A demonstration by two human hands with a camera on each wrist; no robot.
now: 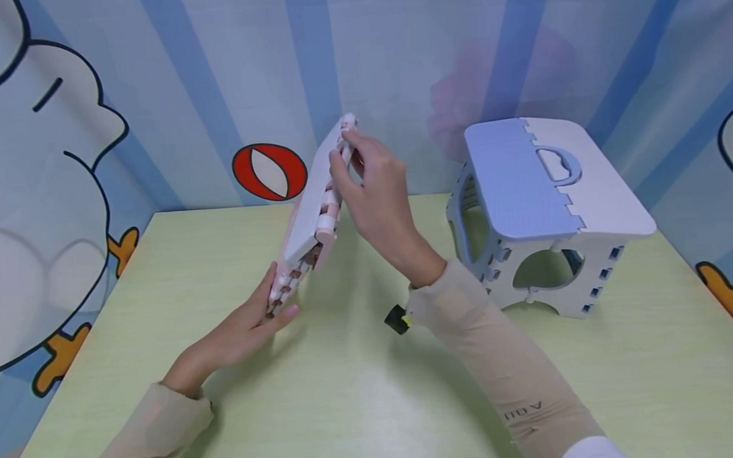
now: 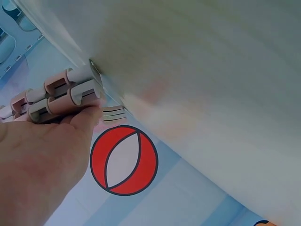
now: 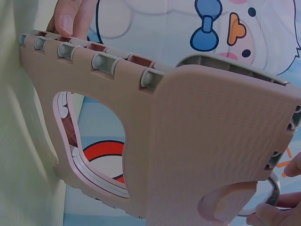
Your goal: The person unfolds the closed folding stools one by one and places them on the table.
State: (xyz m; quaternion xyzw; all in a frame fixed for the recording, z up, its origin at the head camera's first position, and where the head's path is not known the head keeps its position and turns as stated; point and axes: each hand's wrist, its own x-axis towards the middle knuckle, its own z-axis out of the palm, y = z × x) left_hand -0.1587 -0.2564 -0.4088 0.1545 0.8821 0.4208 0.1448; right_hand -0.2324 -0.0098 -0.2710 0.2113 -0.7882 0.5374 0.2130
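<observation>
While both hands [image 1: 239, 336] [image 1: 377, 191] hold it — a pink stool [image 1: 311, 200] slants

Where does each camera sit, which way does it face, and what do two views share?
Head: worn on the head, facing forward and down at a pink-and-white plastic folding stool over a pale green table; left hand, right hand and beige sleeves show.
Left wrist: worn on that wrist, facing the stool's hinged edge; the left hand shows.
Right wrist: worn on that wrist, facing the stool's broad pink side; both hands' fingers show.
Head and left wrist share the red-and-white oval print on the blue-striped backdrop.
</observation>
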